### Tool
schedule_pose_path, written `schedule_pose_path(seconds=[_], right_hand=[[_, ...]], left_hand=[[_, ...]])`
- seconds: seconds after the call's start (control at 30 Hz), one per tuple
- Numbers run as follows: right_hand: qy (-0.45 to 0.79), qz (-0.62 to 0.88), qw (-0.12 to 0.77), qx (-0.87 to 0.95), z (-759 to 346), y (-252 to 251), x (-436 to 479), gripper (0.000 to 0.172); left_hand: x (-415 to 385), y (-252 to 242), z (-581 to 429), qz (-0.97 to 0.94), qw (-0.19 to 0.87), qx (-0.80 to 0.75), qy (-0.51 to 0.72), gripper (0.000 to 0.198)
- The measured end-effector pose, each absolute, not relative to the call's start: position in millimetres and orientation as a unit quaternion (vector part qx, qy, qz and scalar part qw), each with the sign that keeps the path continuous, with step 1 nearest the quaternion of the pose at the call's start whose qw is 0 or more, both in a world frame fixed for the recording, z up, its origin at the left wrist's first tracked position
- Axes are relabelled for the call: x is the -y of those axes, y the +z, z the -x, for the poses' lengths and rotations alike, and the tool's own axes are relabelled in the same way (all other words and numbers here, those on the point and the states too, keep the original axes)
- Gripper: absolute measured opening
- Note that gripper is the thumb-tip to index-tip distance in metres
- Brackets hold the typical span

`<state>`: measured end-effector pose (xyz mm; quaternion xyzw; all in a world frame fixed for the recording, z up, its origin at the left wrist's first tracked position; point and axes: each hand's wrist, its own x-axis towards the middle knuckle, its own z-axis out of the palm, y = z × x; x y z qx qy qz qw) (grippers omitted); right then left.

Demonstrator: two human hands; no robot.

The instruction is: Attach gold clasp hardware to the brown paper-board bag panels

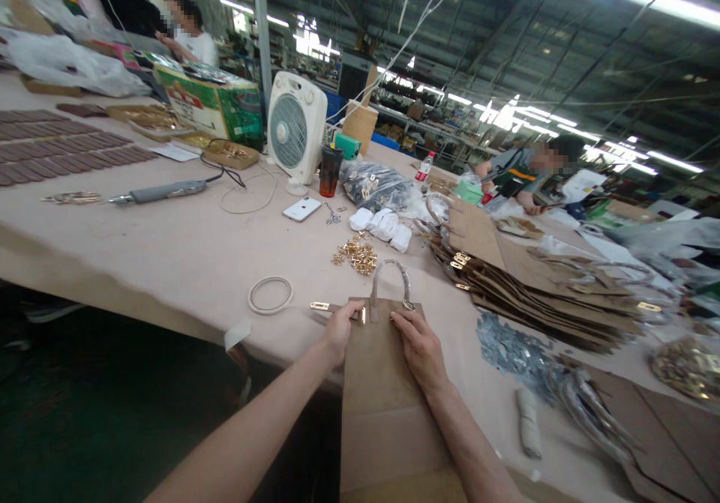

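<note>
A brown handbag panel (376, 383) hangs over the table edge toward me, its top end lying on the tabletop. A curved handle (392, 264) in clear plastic wrap is attached at that end, with a metal ring at its right foot. My left hand (338, 332) is closed on the panel's left edge, thumb on top, by a short strap with a gold metal plate (319, 306). On the right edge, just below the handle, my right hand (421, 344) grips the panel with bent fingers; its fingertips are partly hidden.
Small gold fittings (357, 254) lie beyond the handle, near white wrapped bundles (384, 224) and a phone (302, 208). Stacked brown panels (523, 285) and grey metal pieces (514, 353) are at right. A ring (271, 295), electric screwdriver (160, 191) and fan (296, 128) stand left. A co-worker (523, 169) sits opposite.
</note>
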<state>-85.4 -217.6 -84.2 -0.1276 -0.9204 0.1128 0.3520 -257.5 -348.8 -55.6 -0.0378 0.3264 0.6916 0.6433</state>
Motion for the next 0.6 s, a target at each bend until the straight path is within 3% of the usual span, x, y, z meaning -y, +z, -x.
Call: schedule_pose_path(seconds=[0.4,0.6], right_hand=[[0.052,0.161,0.321,0.932,76.9,-92.9,231.5,0.057],[0.077,0.171,0.298,0.936,73.8,-82.7,246.1,0.056]], left_hand=[[349.7,-53.8,255.4,0.01,0.609,-0.374,0.699,0.037],[352.3,-51.0,254.0,0.017,0.626,-0.347,0.698,0.043]])
